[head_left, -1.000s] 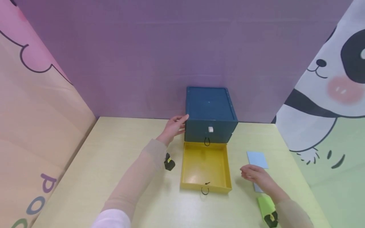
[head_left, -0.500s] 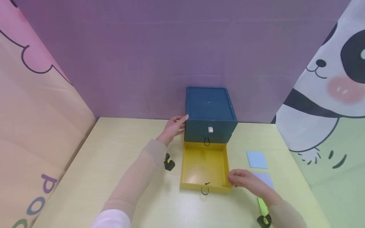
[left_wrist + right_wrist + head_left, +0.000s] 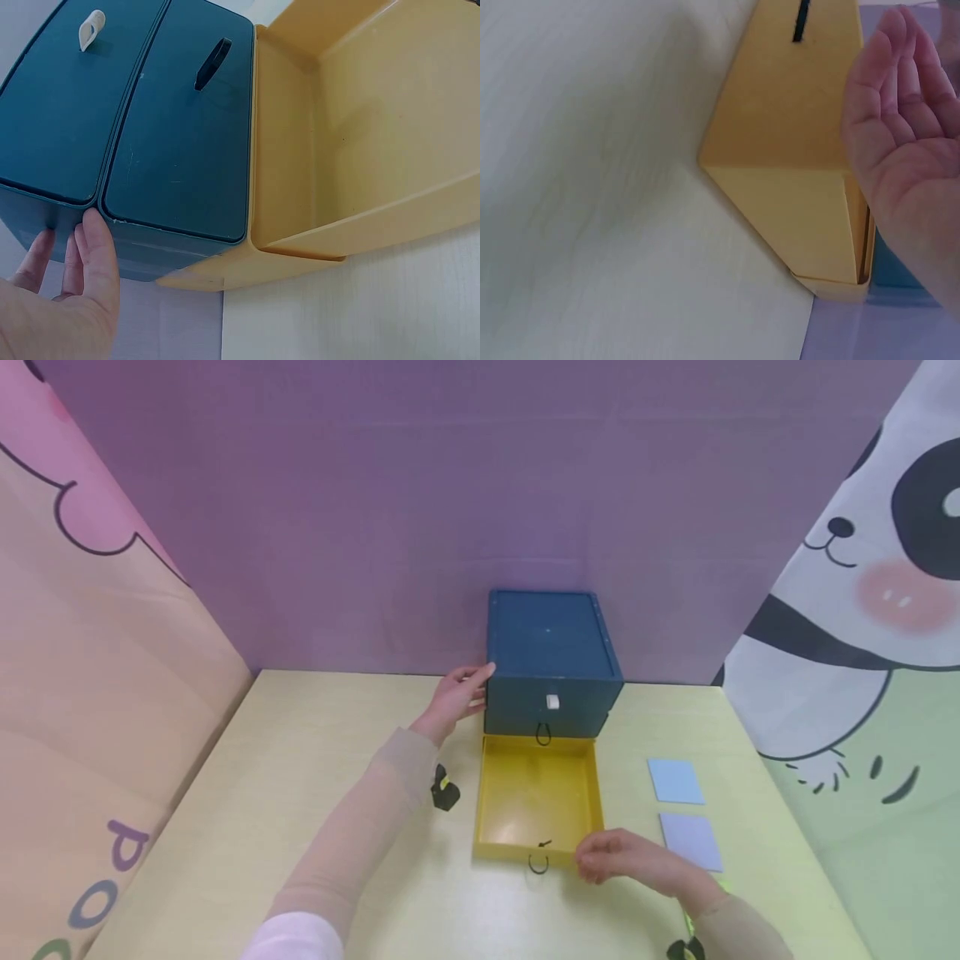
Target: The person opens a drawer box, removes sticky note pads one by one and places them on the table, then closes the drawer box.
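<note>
A dark blue drawer cabinet (image 3: 551, 635) stands at the back of the table, a white pull tab (image 3: 552, 702) on its upper drawer and a black loop (image 3: 213, 64) on the one below. From its base a yellow drawer (image 3: 536, 793) is pulled far out, with nothing lying inside; another black loop (image 3: 538, 865) hangs on its front. My left hand (image 3: 453, 697) rests extended fingertips against the cabinet's left side. At the yellow drawer's front right corner is my right hand (image 3: 633, 864), fingers loosely bent and holding nothing in the right wrist view.
Right of the drawer lie a light blue square (image 3: 676, 781) and a lavender square (image 3: 691, 842). A green strip (image 3: 689, 924) is partly hidden by the right forearm. Purple fabric (image 3: 375, 527) hangs behind the table.
My right hand has moved left from beside the paper-like squares to the yellow drawer's front right corner, uncovering the lavender square. The left hand and the drawer have stayed in place.
</note>
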Motion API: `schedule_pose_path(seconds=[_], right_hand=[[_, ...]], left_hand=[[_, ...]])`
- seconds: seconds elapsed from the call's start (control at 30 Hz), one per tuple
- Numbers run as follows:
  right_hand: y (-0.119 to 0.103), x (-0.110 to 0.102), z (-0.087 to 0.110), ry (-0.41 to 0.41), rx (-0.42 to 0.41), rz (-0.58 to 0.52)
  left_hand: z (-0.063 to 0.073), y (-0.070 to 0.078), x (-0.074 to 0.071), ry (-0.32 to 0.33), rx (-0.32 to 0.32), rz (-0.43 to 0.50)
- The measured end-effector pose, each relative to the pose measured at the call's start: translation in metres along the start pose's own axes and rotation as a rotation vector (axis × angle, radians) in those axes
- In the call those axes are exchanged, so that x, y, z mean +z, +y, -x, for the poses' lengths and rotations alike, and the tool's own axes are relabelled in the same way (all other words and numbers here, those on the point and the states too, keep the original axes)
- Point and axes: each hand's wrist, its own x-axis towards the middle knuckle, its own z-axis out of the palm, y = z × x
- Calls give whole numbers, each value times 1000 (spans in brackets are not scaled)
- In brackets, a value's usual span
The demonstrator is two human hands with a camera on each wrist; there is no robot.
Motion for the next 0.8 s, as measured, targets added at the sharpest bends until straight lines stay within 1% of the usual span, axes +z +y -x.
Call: schedule_pose_path(seconds=[0.13, 0.23, 0.4, 0.53, 0.63, 0.8], right_hand=[[5, 10, -3, -79, 13, -28], [13, 18, -5, -118, 35, -56], [26, 28, -10, -149, 26, -91], [34, 32, -14, -191, -6, -119], [38, 35, -18, -214, -12, -148], [44, 39, -26, -212, 6, -229]], left_hand=[[0, 0, 0, -3, 0, 9], [0, 0, 0, -7, 5, 14], [1, 0, 0, -13, 9, 19], [2, 0, 0, -14, 12, 21], [2, 0, 0, -11, 16, 14], [1, 0, 0, -12, 23, 14]])
